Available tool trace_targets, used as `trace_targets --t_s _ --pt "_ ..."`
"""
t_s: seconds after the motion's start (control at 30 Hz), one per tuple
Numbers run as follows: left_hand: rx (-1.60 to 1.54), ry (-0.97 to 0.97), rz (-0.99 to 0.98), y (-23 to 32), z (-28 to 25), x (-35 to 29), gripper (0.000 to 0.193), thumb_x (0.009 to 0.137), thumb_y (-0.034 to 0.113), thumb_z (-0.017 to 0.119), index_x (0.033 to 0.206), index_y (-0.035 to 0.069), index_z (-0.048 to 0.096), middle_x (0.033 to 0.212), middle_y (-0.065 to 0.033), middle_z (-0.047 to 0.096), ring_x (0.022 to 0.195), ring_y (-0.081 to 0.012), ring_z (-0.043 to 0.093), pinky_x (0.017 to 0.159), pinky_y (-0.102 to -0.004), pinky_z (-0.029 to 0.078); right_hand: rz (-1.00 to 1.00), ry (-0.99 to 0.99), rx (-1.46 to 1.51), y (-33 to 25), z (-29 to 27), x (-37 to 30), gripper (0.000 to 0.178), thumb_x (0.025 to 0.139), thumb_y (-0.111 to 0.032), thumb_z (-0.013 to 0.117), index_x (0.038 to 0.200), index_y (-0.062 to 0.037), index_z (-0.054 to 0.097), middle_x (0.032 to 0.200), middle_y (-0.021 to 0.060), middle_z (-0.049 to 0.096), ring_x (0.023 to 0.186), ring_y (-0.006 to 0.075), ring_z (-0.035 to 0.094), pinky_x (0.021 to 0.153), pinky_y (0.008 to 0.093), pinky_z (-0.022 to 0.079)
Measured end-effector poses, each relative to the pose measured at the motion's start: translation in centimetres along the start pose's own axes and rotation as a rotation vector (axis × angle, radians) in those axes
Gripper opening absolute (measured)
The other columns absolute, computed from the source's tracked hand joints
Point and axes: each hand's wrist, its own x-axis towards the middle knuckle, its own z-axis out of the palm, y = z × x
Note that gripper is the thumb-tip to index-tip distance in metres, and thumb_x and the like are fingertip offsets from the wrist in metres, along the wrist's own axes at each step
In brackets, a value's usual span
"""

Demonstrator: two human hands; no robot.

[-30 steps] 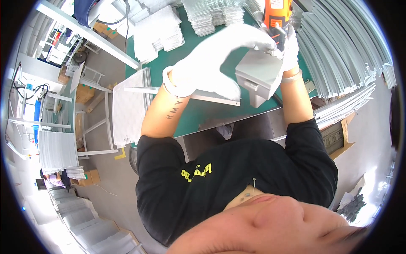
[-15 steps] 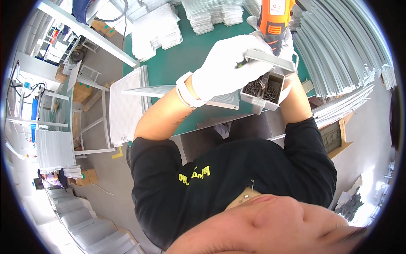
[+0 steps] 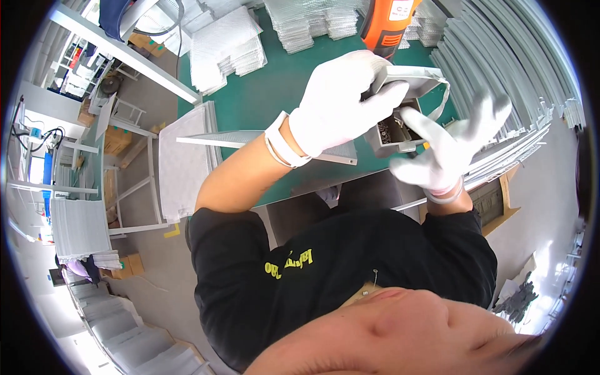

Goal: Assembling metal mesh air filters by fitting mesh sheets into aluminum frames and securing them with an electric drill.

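Note:
My left hand (image 3: pixel 340 100), in a white glove, is closed around the edge of a grey lid-like piece (image 3: pixel 412 74) with a pale strap at its right end. Just below that piece sits a grey box (image 3: pixel 389 149) holding small dark screws (image 3: pixel 385 132). The white-gloved right hand (image 3: pixel 447 147) is to the right of the box, fingers spread, index finger reaching to the box's opening. Beyond my left hand stands an orange power tool (image 3: pixel 386 28); its lower end is hidden. A pale metal panel (image 3: pixel 234 139) lies under my left forearm.
Stacks of white mesh-like sheets (image 3: pixel 225 50) lie on the green table (image 3: pixel 281 81). Long grey strips (image 3: pixel 500 69) are piled at the right. A wrapped white stack (image 3: pixel 181 159) lies at the left, and an open carton (image 3: pixel 494 206) stands below the table's right side.
My right hand has come away from behind the box to its right side, fingers spread. The grey lid-like piece has tilted, and the orange tool has shifted left.

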Motion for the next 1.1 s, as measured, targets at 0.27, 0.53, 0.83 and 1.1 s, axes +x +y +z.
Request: trace_targets --t_s 0.27,0.53,0.83,1.1 --pt "-0.089 0.069 0.026 0.0 -0.1 -0.5 0.026 0.085 0.019 0.075 0.072 0.005 0.057 0.071 -0.0098 0.057 0.062 -0.0262 0.058 0.056 -0.0340 0.046 0.099 -0.101 0.182 -0.4 0.3 0.4 0.049 0.071 -0.060 0.080 0.099 -0.0216 0.070 0.152 0.0281 0.039 0.144 0.0518 0.022 0.113 0.0687 0.009" --pt "-0.025 0.047 -0.020 0.2 -0.7 -0.9 0.017 0.086 0.017 0.075 0.084 0.004 0.064 0.076 -0.0097 0.062 0.066 -0.0227 0.063 0.060 -0.0318 0.049 0.155 -0.117 0.177 -0.9 0.6 0.6 0.053 0.073 -0.063 0.078 0.101 -0.0193 0.070 0.152 0.0271 0.039 0.143 0.0506 0.025 0.114 0.0668 0.011" --pt "0.005 0.024 0.001 -0.1 -0.8 -0.7 0.015 0.086 0.014 0.075 0.097 0.003 0.072 0.082 -0.0087 0.067 0.069 -0.0196 0.067 0.063 -0.0297 0.052 0.177 -0.049 0.205 -0.6 1.1 -0.4 0.055 0.070 -0.060 0.082 0.102 -0.0182 0.070 0.150 0.0230 0.042 0.144 0.0503 0.027 0.113 0.0687 0.011" --pt "-0.024 0.111 0.030 0.4 0.0 -0.7 0.018 0.086 0.016 0.074 0.077 0.007 0.062 0.074 -0.0079 0.060 0.065 -0.0249 0.062 0.060 -0.0335 0.049 0.271 -0.048 0.305 -1.0 0.6 -1.8 0.057 0.073 -0.048 0.083 0.108 -0.0100 0.060 0.134 0.0205 0.049 0.129 0.0410 0.045 0.107 0.0561 0.033"
